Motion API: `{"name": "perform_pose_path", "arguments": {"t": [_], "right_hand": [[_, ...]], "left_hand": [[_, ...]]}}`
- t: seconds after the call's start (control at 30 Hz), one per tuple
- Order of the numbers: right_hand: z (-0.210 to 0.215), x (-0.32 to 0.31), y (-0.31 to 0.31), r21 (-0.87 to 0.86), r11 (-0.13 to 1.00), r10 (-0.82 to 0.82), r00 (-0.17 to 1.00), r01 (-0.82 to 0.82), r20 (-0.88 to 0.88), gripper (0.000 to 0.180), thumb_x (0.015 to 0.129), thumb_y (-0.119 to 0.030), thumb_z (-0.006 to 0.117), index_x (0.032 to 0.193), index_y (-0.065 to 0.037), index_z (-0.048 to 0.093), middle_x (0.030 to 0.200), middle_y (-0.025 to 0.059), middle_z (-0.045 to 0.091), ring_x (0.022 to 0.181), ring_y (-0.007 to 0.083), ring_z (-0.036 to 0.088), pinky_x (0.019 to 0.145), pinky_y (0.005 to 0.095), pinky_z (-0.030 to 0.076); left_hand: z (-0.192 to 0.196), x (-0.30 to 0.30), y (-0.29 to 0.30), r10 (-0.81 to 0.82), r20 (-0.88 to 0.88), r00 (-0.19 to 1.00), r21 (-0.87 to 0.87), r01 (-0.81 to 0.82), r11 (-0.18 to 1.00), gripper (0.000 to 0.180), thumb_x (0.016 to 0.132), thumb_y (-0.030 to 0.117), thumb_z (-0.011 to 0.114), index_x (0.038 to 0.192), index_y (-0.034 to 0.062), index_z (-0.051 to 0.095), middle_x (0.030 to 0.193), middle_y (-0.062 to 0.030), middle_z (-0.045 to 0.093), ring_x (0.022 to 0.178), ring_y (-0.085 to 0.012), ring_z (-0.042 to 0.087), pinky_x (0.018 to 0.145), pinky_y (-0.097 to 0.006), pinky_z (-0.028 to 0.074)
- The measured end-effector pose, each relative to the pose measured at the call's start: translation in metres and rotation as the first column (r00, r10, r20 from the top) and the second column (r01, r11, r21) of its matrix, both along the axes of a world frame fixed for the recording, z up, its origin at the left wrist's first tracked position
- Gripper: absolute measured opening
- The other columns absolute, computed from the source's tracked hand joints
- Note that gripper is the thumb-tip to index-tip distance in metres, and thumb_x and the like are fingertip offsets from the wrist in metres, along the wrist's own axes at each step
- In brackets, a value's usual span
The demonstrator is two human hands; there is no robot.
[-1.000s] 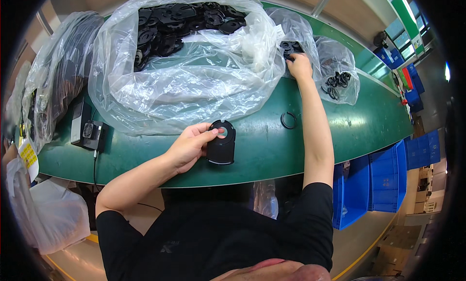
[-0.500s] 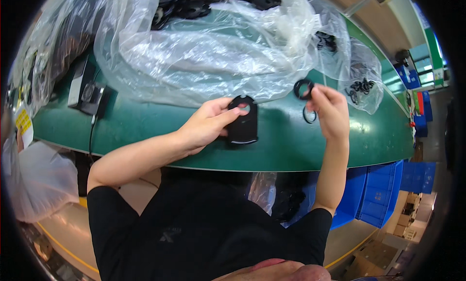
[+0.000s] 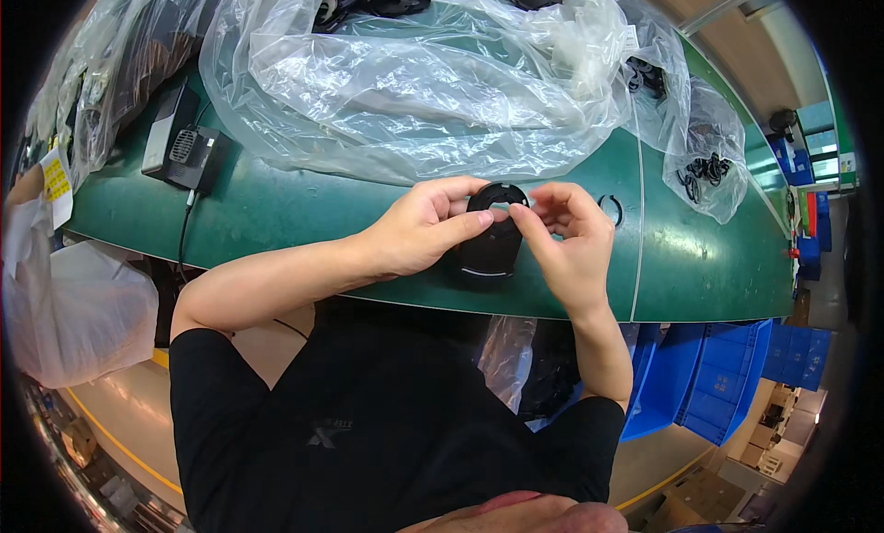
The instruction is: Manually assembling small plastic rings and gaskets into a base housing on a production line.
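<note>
Above the near part of the green table, my left hand (image 3: 419, 227) grips a flat black plastic part (image 3: 488, 252) with a rounded top and a round hole. Its thumb lies across the face beside the hole. My right hand (image 3: 573, 243) pinches a black ring (image 3: 513, 193) against the upper end of that part, around the hole. The fingers partly hide the ring, so how far it sits in the part cannot be made out. On the table just right of my right hand lies another thin black ring (image 3: 610, 208).
A large clear plastic bag (image 3: 414, 100) with black parts covers the table's far side. Smaller bags (image 3: 704, 169) of black rings lie at the right. A black box-shaped device (image 3: 189, 155) with a cable stands at the left. Blue bins (image 3: 723, 376) sit below the right edge.
My right hand has moved left with the black ring, bringing it from apart onto the black plastic part. My left hand still holds that part, and the view has shifted slightly.
</note>
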State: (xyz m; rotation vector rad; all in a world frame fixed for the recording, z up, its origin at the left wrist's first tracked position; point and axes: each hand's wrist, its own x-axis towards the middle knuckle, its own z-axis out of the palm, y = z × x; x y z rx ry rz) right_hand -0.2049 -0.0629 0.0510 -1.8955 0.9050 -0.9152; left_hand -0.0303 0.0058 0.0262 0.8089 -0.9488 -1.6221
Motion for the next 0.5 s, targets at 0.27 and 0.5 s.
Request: {"name": "perform_pose_path", "arguments": {"t": [0.27,0.5], "right_hand": [[-0.016,-0.019,-0.006,0.411,0.899,0.104,0.985,-0.151,0.135,0.023,0.075,-0.007,0.073,0.095,0.001,0.063,0.078,0.0016,0.060,0.067,0.0045,0.054,0.058,0.0166,0.043],[-0.018,-0.102,-0.066,-0.277,0.928,-0.346,0.854,0.250,-0.389,0.038,0.068,-0.015,0.077,0.101,0.000,0.065,0.096,0.0124,0.064,0.078,0.0183,0.061,0.061,0.0267,0.049]], "left_hand": [[-0.004,-0.003,0.003,-0.015,-0.030,0.999,0.194,0.020,0.981,0.031,0.092,0.020,0.052,0.118,0.0032,0.053,0.099,-0.0008,0.064,0.079,-0.0004,0.055,0.058,-0.015,0.040],[0.001,0.002,-0.002,0.033,-0.085,0.996,0.303,-0.006,0.953,0.030,0.092,0.019,0.052,0.117,0.0009,0.051,0.108,-0.0083,0.060,0.094,-0.0148,0.061,0.078,-0.031,0.053]]}}
